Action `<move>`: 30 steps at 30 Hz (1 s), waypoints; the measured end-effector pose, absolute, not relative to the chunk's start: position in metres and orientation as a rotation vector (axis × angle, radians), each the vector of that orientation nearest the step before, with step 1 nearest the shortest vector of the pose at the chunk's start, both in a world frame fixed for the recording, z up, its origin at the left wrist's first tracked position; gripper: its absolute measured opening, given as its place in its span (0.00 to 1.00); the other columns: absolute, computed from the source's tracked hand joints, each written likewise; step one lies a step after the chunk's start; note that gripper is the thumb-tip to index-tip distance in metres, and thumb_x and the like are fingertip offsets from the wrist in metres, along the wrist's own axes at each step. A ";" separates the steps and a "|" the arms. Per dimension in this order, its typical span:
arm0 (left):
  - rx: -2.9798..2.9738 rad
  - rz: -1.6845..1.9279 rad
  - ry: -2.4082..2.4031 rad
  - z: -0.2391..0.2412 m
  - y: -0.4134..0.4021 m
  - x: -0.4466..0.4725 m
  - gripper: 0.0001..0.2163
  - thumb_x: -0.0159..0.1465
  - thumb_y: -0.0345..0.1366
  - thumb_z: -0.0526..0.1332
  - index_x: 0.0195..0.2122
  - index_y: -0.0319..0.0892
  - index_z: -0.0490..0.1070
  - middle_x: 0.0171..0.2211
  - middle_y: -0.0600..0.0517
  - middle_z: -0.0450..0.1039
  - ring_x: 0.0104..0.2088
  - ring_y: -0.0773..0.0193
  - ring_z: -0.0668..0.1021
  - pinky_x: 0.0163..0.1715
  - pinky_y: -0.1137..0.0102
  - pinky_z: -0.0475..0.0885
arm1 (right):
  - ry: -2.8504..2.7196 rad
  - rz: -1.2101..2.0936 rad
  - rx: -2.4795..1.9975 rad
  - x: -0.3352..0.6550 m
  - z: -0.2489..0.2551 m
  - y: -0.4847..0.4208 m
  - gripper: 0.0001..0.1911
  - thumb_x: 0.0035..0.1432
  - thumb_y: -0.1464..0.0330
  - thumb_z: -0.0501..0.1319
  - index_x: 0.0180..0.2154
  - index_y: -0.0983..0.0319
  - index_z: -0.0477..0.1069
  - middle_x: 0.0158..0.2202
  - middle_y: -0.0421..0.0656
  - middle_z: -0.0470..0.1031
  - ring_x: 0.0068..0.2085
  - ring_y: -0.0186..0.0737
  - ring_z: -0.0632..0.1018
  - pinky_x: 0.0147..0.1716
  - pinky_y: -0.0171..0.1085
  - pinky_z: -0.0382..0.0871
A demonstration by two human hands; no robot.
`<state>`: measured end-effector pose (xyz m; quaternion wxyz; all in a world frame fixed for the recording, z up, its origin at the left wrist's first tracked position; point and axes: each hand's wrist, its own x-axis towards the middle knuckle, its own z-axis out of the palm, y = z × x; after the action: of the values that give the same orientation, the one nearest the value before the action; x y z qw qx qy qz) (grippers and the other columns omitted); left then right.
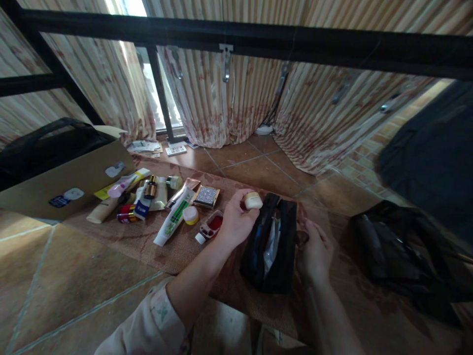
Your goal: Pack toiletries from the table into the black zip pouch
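Observation:
My left hand (236, 219) is closed round a small cream-coloured jar (253, 200), held just above the left edge of an open black pouch (271, 246). The pouch stands on a brown mat (173, 246) and shows something white and something blue inside. Resting against the pouch's right side, my right hand (314, 251) curls its fingers on the rim. Left of the pouch lie several toiletries: a white and green tube (173, 219), a small yellow-lidded jar (191, 215), a red palette (211, 226) and a glittery compact (206, 195).
A cardboard box (66, 185) with stickers stands at the left, a black bag (48, 143) behind it. More tubes and bottles (129, 199) lie beside the box. Dark bags (402, 256) sit at the right. Curtains (229, 98) and a black metal frame (258, 39) rise behind.

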<state>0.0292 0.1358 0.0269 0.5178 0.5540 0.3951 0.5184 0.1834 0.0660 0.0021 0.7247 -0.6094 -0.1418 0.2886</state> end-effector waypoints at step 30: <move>1.397 1.226 1.031 0.026 0.134 0.029 0.15 0.53 0.26 0.62 0.42 0.42 0.69 0.35 0.54 0.70 0.32 0.68 0.73 0.34 0.73 0.69 | -0.265 0.941 -1.353 0.191 -0.010 0.066 0.16 0.43 0.63 0.70 0.36 0.63 0.77 0.26 0.40 0.78 0.25 0.36 0.77 0.22 0.33 0.68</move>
<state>0.0294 0.1338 0.0256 0.4863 0.5744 0.4239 0.5039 0.1915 0.0657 -0.0095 0.6713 -0.6008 -0.1175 0.4178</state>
